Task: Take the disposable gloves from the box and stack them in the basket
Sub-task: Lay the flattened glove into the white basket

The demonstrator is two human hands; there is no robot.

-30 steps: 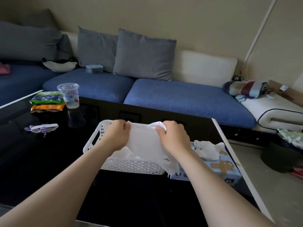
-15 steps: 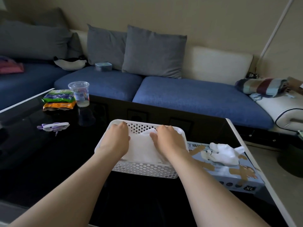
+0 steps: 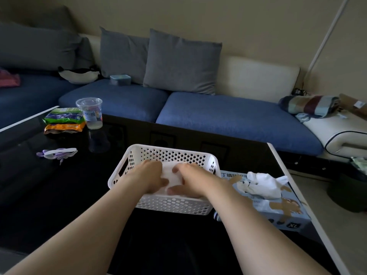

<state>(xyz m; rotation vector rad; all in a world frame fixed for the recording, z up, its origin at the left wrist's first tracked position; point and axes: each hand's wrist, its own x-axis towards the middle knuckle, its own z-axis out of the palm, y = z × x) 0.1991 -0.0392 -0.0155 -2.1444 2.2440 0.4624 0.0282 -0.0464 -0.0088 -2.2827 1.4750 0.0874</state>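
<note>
A white perforated basket (image 3: 198,158) stands on the black table. Inside it lies a white disposable glove (image 3: 171,176). My left hand (image 3: 150,174) and my right hand (image 3: 191,182) are both down in the basket, palms down on the glove, thumbs and fingers spread on top of it; neither pinches it. Right of the basket lies the light blue glove box (image 3: 284,209) marked XL, with a bunch of white gloves (image 3: 264,183) sticking up from its opening. My hands hide most of the basket's contents.
At the table's far left stand a clear plastic cup (image 3: 90,112), two snack packets (image 3: 63,121) and a purple and white clip (image 3: 57,153). The table's right edge (image 3: 301,197) runs just past the box. A blue sofa (image 3: 228,118) with grey cushions lies behind.
My hands came down from holding the glove stretched above the basket and now press it flat inside. The view shifted, so the box shows more fully.
</note>
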